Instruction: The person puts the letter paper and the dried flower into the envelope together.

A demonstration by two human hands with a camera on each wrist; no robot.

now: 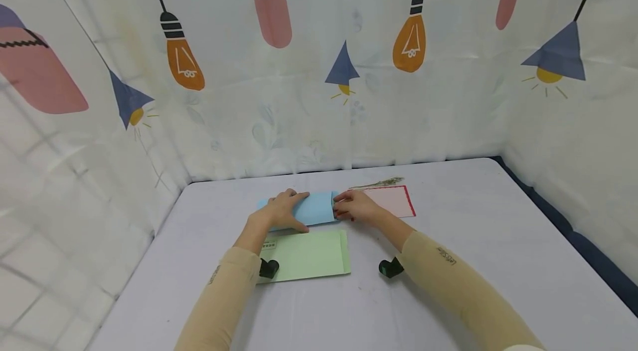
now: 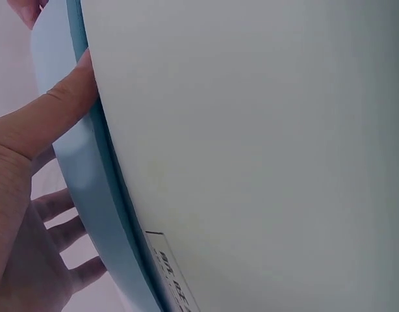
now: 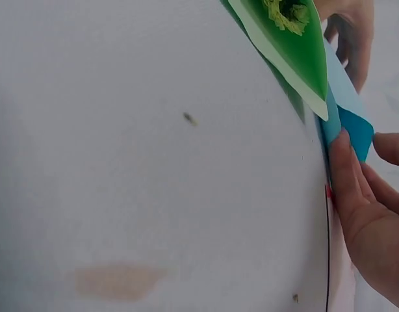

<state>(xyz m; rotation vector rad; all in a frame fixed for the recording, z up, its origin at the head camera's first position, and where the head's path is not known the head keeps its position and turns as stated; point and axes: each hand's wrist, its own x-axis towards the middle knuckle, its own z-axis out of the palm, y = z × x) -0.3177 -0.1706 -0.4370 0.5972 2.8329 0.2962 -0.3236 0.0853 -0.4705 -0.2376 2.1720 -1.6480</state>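
Note:
A light-blue envelope [image 1: 315, 208] lies crosswise under both hands. My left hand [image 1: 285, 210] spans it and grips it across its width; its thumb [image 2: 73, 97] presses the near edge and the fingers are at the far edge. At the right end, my right hand [image 1: 358, 206] holds the darker blue end flap [image 3: 357, 133] between thumb and fingers. Nearer me is a green envelope [image 1: 305, 256] with a small printed box. Its right end gapes, and yellow-green dried flower material [image 3: 287, 16] shows inside.
Right of the blue envelope lies a pale card with a red border [image 1: 399, 201], partly behind my right hand. A dried sprig [image 1: 381, 182] lies along the card's far edge. Small crumbs [image 3: 190, 119] dot the white table [image 1: 448, 295]. Patterned curtains [image 1: 309, 129] enclose the table.

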